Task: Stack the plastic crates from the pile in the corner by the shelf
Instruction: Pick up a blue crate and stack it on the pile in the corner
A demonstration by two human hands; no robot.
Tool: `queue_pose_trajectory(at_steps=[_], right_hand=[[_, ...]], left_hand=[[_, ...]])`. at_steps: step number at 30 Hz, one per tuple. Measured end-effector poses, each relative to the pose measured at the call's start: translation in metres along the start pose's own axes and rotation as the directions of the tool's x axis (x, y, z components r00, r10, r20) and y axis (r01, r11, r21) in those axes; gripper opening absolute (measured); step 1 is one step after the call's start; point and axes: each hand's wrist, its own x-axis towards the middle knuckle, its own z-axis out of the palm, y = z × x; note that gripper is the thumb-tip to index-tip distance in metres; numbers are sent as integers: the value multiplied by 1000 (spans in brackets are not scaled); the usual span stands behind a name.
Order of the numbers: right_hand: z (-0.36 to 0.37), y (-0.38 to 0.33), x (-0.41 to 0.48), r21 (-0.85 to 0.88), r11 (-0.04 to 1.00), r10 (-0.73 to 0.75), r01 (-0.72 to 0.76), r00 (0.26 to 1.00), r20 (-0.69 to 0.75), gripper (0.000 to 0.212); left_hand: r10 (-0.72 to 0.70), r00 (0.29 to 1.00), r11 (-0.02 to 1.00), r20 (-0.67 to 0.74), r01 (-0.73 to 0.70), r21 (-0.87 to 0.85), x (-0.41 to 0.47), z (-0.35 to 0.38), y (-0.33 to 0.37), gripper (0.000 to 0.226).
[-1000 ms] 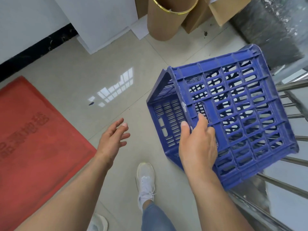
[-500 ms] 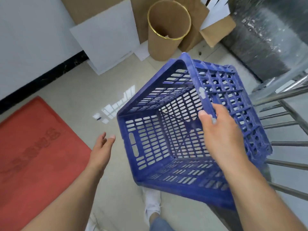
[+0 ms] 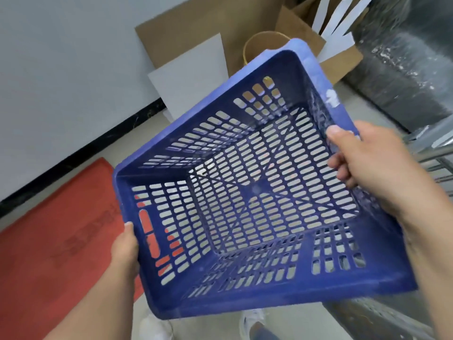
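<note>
Now the blue slotted plastic crate [image 3: 245, 192] hangs tilted between both hands, open side up; the left hand [image 3: 125, 253] grips its left rim, the right hand [image 3: 367, 168] its right rim, equally near.

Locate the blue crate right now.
Head view, centre: the blue crate is held in the air above the floor, left hand and right hand on opposite rims, red mat to its left.

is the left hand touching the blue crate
Touching. The head view shows the left hand gripping the blue crate's left rim, thumb lying against the edge beside the handle slot, no gap visible.
</note>
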Motion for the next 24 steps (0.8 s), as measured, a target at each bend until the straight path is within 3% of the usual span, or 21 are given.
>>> queue_pose_trajectory(at_steps=[6,13,19,24], right_hand=[[43,-8,0,-8,1000,-4,4,1000,9,25],[120,-31,-21,-42,999,9,-6,998,66,37],[202,-69,-50,74,994,61,-84,961,270,12],[267,-96,-84,94,981,109,-168,888,448,22]], left_hand=[[74,995,996,-73,-69,65,27,-61,17,53],[3,993,1000,-116,-1,12,42,-158,26,39],[8,973,990,-233,-41,-136,62,-262,22,27],[-36,975,968,-218,-20,-252,92,-352,13,30]])
